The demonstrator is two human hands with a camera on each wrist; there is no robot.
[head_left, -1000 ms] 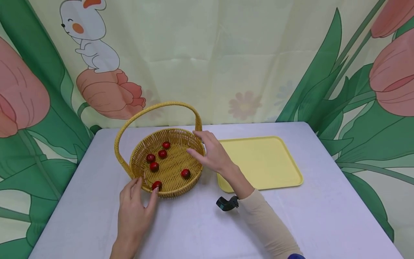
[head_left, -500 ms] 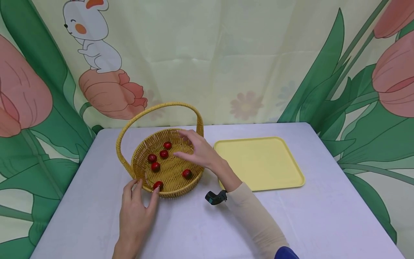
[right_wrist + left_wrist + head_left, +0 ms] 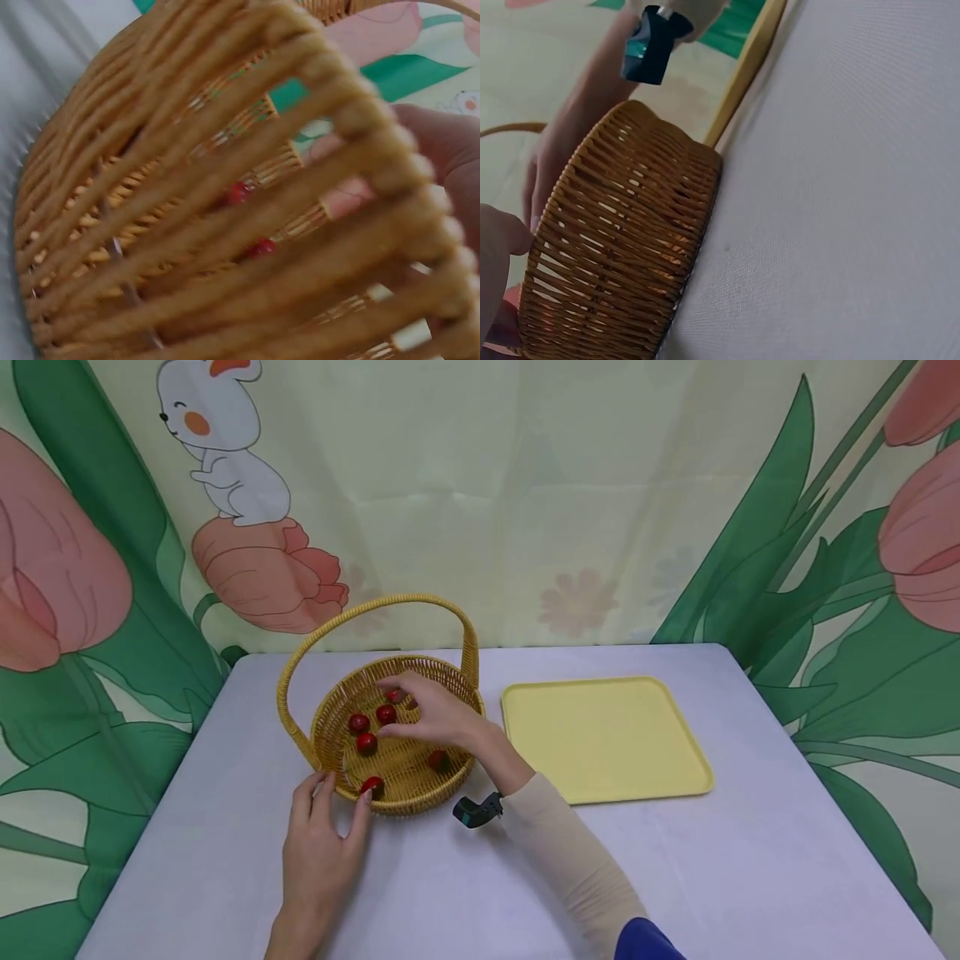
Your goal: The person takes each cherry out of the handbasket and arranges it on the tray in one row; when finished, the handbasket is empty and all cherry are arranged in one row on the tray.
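A woven yellow-brown basket [image 3: 405,797] with a tall arched handle [image 3: 378,603] holds several round, dark red fruits that look like cherries. My left hand [image 3: 322,852] is at its front-left rim, fingertips and thumb tip resting there a wide gap apart. One cherry [image 3: 372,787] lies inside beside that thumb. Over the basket reaches my right hand [image 3: 442,714], thumb and fingers spread, above another cherry [image 3: 386,714] and partly covering the farthest one [image 3: 395,695]. Nothing is visibly gripped by it. The right wrist view shows mostly wicker wall [image 3: 247,225], with fruit glimpsed through gaps.
Right of the basket, a flat yellow tray [image 3: 607,739] lies on the white-covered table [image 3: 720,877]. Behind hangs a curtain [image 3: 600,510] printed with tulips and a rabbit. A small black device [image 3: 477,811] sticks out from the right wrist.
My right hand has moved left from the basket's right rim to above the cherries inside. The left hand has stayed at the rim. The whole scene shifts slightly right in view.
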